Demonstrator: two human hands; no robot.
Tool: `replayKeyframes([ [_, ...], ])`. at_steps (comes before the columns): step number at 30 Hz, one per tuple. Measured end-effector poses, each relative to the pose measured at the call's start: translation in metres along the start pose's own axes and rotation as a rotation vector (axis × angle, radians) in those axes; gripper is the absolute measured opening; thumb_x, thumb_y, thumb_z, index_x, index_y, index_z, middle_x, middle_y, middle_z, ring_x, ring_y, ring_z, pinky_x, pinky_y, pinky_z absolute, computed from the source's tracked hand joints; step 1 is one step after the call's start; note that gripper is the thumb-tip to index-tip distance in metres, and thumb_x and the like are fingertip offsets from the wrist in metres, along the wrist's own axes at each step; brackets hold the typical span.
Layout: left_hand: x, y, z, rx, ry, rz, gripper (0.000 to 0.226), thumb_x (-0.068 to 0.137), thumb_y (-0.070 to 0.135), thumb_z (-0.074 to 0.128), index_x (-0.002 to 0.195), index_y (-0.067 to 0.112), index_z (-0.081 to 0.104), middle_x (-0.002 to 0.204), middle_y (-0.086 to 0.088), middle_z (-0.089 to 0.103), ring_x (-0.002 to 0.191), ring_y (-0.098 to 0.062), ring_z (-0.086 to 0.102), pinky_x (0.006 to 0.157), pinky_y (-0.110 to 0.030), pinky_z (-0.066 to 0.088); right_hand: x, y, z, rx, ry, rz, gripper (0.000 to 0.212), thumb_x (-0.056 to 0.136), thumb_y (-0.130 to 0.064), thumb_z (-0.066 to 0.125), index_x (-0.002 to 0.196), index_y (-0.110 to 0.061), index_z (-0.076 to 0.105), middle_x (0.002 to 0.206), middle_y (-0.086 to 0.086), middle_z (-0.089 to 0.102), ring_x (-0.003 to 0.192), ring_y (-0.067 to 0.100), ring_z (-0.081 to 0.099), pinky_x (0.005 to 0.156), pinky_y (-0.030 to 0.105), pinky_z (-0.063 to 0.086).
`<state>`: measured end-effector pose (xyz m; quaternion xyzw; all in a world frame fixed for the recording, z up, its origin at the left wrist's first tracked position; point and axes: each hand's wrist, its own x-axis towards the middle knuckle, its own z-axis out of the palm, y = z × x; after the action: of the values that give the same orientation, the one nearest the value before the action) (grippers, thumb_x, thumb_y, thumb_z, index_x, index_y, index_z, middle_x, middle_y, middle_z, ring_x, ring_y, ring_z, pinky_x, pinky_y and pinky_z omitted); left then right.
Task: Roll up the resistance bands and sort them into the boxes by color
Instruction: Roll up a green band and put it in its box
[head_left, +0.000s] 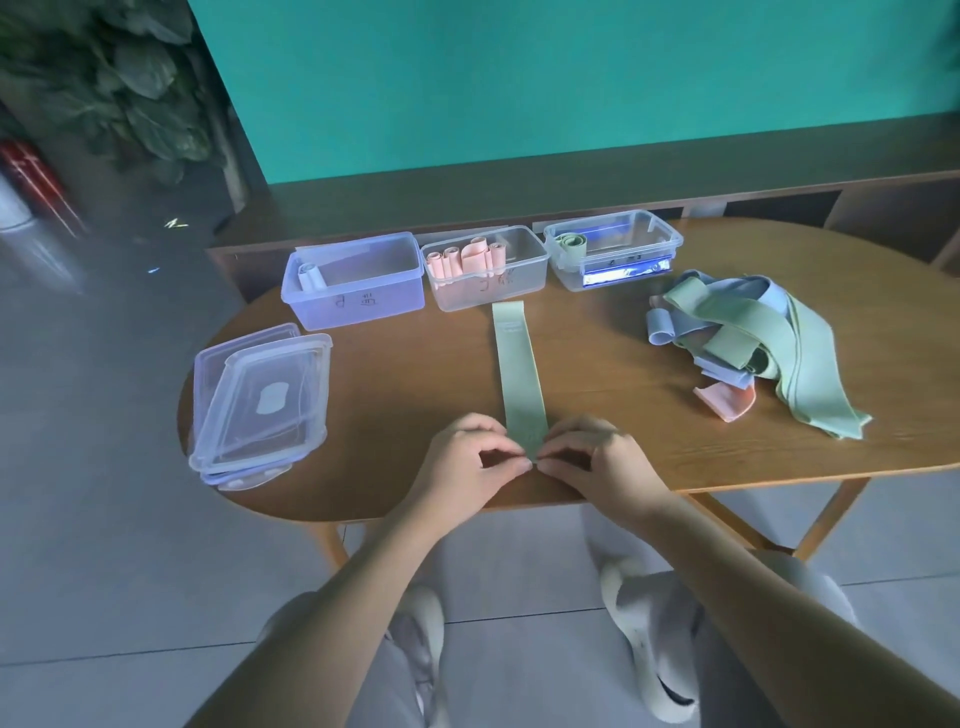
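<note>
The table (675, 452) carries everything. Left of the grip, stacked lids (260, 400) are parked out of the way. Beyond it, three boxes (485, 267) are lined up by colour; far right, unrolled bands (753, 332) are heaped. The green band (519, 374) is laid flat, running away from the grip, its near end pinched by the left hand (467, 462) and right hand (597, 457), seemingly so a tight roll can be started.

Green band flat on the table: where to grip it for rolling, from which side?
At its near end, from the person's side. The green band lies flat and straight, running away toward the boxes; left hand and right hand already pinch that end's corners.
</note>
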<state>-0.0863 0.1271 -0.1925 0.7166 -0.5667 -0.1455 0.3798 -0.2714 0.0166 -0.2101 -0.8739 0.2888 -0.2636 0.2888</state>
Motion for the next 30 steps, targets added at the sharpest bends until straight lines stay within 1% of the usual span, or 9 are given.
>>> replayKeyframes([
  [4, -0.002, 0.001, -0.001, 0.016, -0.004, 0.013, 0.016, 0.081, 0.034, 0.084, 0.096, 0.028, 0.082, 0.104, 0.017, 0.062, 0.101, 0.005, 0.056, 0.084, -0.007, 0.043, 0.001, -0.002, -0.002, 0.012, 0.016, 0.04, 0.009, 0.08, -0.026, 0.083, 0.089, -0.028, 0.082, 0.102, -0.017, 0.066, 0.096, -0.005, 0.058, 0.089, 0.006, 0.036],
  [8, 0.0, 0.0, -0.001, -0.026, 0.012, -0.02, 0.018, 0.079, 0.029, 0.085, 0.096, 0.027, 0.081, 0.102, 0.017, 0.064, 0.094, 0.002, 0.059, 0.079, -0.012, 0.048, 0.002, -0.005, -0.003, 0.036, 0.038, 0.065, 0.013, 0.078, -0.025, 0.085, 0.089, -0.025, 0.08, 0.099, -0.015, 0.068, 0.093, -0.006, 0.058, 0.082, 0.005, 0.037],
  [12, -0.001, -0.002, 0.0, -0.044, 0.029, -0.027, 0.028, 0.08, 0.033, 0.084, 0.107, 0.027, 0.078, 0.106, 0.015, 0.065, 0.094, 0.0, 0.06, 0.078, -0.011, 0.049, 0.001, -0.005, -0.001, 0.02, 0.04, 0.083, 0.032, 0.076, -0.029, 0.087, 0.106, -0.025, 0.075, 0.1, -0.016, 0.062, 0.086, -0.006, 0.055, 0.077, 0.004, 0.037],
  [14, 0.0, -0.002, 0.001, -0.027, 0.041, -0.005, 0.026, 0.082, 0.034, 0.083, 0.106, 0.025, 0.08, 0.105, 0.015, 0.065, 0.095, -0.001, 0.061, 0.082, -0.014, 0.05, 0.003, -0.005, 0.0, 0.015, 0.036, 0.096, 0.039, 0.078, -0.033, 0.085, 0.115, -0.026, 0.074, 0.107, -0.014, 0.061, 0.089, -0.001, 0.057, 0.081, 0.006, 0.039],
  [15, 0.0, -0.002, 0.002, -0.022, 0.047, 0.008, 0.023, 0.082, 0.032, 0.083, 0.104, 0.024, 0.081, 0.104, 0.014, 0.065, 0.095, -0.001, 0.061, 0.083, -0.015, 0.05, 0.003, -0.006, 0.0, 0.013, 0.034, 0.101, 0.038, 0.08, -0.034, 0.084, 0.116, -0.025, 0.074, 0.111, -0.013, 0.062, 0.092, 0.001, 0.057, 0.083, 0.009, 0.04],
  [17, 0.0, -0.001, 0.003, -0.024, 0.058, 0.019, 0.02, 0.081, 0.029, 0.084, 0.1, 0.024, 0.082, 0.101, 0.014, 0.066, 0.096, 0.0, 0.061, 0.082, -0.017, 0.051, 0.003, -0.006, 0.0, 0.009, 0.034, 0.093, 0.03, 0.081, -0.032, 0.083, 0.109, -0.024, 0.077, 0.113, -0.01, 0.064, 0.096, 0.003, 0.058, 0.086, 0.01, 0.04],
  [20, -0.002, 0.001, 0.004, -0.064, 0.064, 0.01, 0.016, 0.079, 0.025, 0.085, 0.094, 0.026, 0.082, 0.098, 0.016, 0.066, 0.097, 0.001, 0.061, 0.079, -0.017, 0.05, -0.001, -0.006, -0.001, 0.037, 0.063, 0.084, 0.02, 0.078, -0.024, 0.086, 0.097, -0.021, 0.081, 0.106, -0.009, 0.067, 0.093, 0.003, 0.06, 0.083, 0.003, 0.037],
  [25, -0.008, 0.005, 0.003, -0.148, 0.06, -0.02, 0.017, 0.074, 0.02, 0.088, 0.087, 0.028, 0.082, 0.096, 0.017, 0.068, 0.095, 0.001, 0.062, 0.073, -0.011, 0.044, -0.006, -0.009, -0.005, 0.137, 0.059, 0.08, 0.021, 0.073, -0.022, 0.09, 0.091, -0.022, 0.081, 0.101, -0.012, 0.068, 0.091, -0.001, 0.063, 0.08, 0.006, 0.041],
  [30, -0.015, 0.002, 0.001, -0.114, -0.006, -0.001, 0.016, 0.073, 0.029, 0.089, 0.087, 0.026, 0.082, 0.099, 0.016, 0.068, 0.098, 0.0, 0.063, 0.079, -0.016, 0.05, -0.013, -0.008, -0.005, 0.138, 0.036, 0.074, 0.02, 0.071, -0.027, 0.091, 0.088, -0.026, 0.082, 0.1, -0.016, 0.069, 0.093, -0.001, 0.065, 0.085, 0.01, 0.045],
])
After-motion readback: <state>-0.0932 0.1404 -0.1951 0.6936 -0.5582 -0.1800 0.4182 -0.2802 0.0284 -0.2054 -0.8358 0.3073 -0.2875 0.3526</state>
